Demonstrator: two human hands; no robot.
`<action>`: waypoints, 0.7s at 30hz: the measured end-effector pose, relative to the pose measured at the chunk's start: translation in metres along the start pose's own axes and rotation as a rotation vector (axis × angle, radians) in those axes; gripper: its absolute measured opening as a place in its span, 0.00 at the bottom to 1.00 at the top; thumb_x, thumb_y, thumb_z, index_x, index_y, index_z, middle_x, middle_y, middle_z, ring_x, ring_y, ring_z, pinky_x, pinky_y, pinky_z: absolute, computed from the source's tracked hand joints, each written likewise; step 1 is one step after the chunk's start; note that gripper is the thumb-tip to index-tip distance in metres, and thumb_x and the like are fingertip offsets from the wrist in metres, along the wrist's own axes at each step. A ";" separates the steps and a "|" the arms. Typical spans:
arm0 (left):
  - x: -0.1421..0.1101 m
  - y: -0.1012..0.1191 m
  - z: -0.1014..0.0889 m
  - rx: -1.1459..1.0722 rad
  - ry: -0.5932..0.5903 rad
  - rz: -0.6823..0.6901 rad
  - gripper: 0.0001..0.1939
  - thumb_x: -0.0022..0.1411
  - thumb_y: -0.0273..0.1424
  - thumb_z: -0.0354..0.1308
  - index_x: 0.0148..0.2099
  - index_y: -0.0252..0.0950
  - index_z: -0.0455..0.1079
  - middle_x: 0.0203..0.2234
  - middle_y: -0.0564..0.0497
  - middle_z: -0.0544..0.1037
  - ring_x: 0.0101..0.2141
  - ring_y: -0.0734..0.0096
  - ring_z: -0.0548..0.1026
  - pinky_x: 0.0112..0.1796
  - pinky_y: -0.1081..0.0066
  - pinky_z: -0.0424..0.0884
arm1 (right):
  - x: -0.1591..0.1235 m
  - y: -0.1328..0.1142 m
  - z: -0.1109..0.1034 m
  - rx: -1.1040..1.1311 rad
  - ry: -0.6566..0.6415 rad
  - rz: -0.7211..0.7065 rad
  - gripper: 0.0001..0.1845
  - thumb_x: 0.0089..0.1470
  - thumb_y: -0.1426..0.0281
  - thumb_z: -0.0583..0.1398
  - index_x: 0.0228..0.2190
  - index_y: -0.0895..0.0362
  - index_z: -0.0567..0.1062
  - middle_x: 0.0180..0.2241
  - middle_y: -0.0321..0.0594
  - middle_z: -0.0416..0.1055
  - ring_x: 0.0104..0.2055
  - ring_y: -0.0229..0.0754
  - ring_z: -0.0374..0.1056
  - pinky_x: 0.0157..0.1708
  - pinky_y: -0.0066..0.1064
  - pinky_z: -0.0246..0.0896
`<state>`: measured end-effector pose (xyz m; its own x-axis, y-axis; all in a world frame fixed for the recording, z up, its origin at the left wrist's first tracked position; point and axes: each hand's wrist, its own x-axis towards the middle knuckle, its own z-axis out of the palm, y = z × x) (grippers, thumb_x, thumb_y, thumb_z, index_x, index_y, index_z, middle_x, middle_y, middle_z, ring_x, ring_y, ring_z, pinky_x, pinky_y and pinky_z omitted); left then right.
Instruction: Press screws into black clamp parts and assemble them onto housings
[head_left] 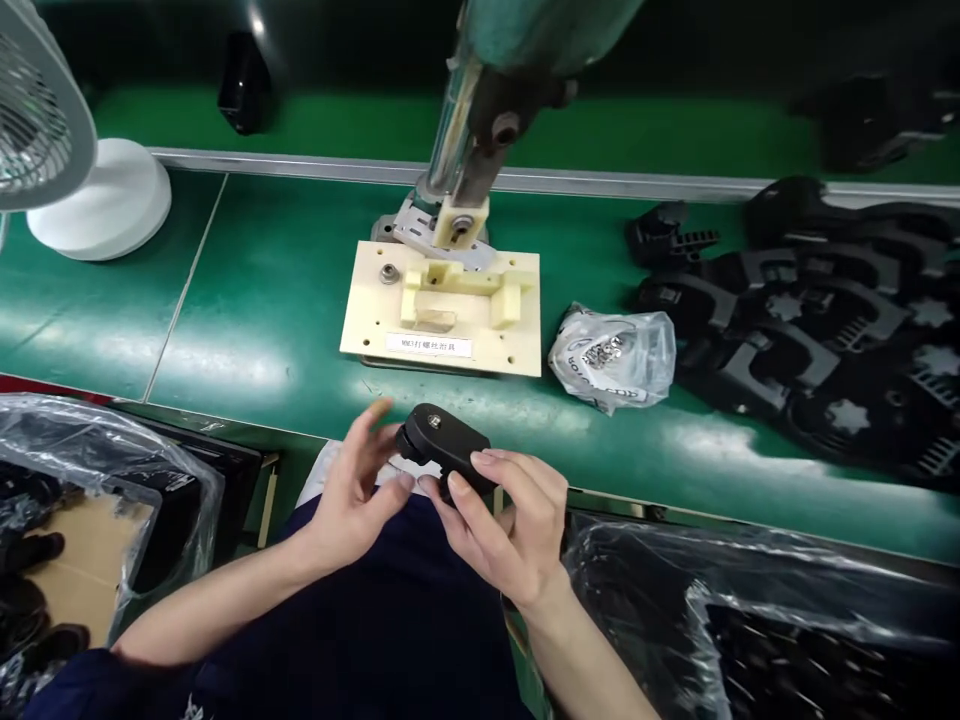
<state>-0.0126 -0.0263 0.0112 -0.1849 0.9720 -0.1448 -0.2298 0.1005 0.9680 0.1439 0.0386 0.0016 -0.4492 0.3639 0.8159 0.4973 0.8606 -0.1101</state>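
Note:
A black plastic part (pixel 450 440) with a rounded end and a silver screw is held above my lap, just off the table's front edge. My right hand (pixel 514 520) grips its right end between thumb and fingers. At its left end, my left hand (pixel 356 490) has its fingers spread apart; whether a fingertip touches the part is hard to tell. Beyond the hands stands a cream fixture (pixel 375 310) with a printed label and raised blocks. A press arm (pixel 480 150) comes down behind it. Right of the fixture lies a plastic bag (pixel 615 355) with small metal screws inside.
Black moulded parts (pixel 825 330) are piled on the green table (pixel 247 300) at right. A white fan (pixel 101 200) stands at the far left. Plastic-lined boxes of black parts flank me, a left box (pixel 172 470) and a right box (pixel 645 580).

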 end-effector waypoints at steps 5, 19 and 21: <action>-0.004 0.004 -0.008 0.155 -0.107 0.107 0.32 0.64 0.28 0.52 0.67 0.43 0.48 0.53 0.43 0.73 0.54 0.58 0.71 0.54 0.55 0.69 | -0.005 -0.002 -0.006 0.000 0.041 0.054 0.14 0.49 0.76 0.67 0.38 0.56 0.70 0.43 0.46 0.66 0.43 0.46 0.67 0.34 0.37 0.70; 0.003 0.014 -0.013 0.121 -0.133 0.131 0.33 0.65 0.30 0.54 0.68 0.45 0.46 0.54 0.42 0.72 0.57 0.57 0.69 0.57 0.53 0.65 | -0.009 -0.007 -0.008 0.009 0.011 0.153 0.13 0.53 0.76 0.64 0.40 0.54 0.69 0.44 0.46 0.65 0.45 0.46 0.68 0.35 0.40 0.73; 0.005 0.015 -0.010 0.029 -0.176 0.103 0.34 0.64 0.32 0.57 0.68 0.46 0.47 0.55 0.42 0.71 0.55 0.57 0.71 0.56 0.54 0.66 | -0.010 -0.008 -0.006 0.054 0.009 0.145 0.11 0.53 0.76 0.63 0.39 0.56 0.69 0.44 0.47 0.65 0.45 0.46 0.68 0.36 0.40 0.73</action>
<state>-0.0267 -0.0218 0.0225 -0.0351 0.9993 -0.0094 -0.1898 0.0026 0.9818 0.1490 0.0264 -0.0021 -0.3688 0.4823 0.7946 0.5159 0.8173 -0.2567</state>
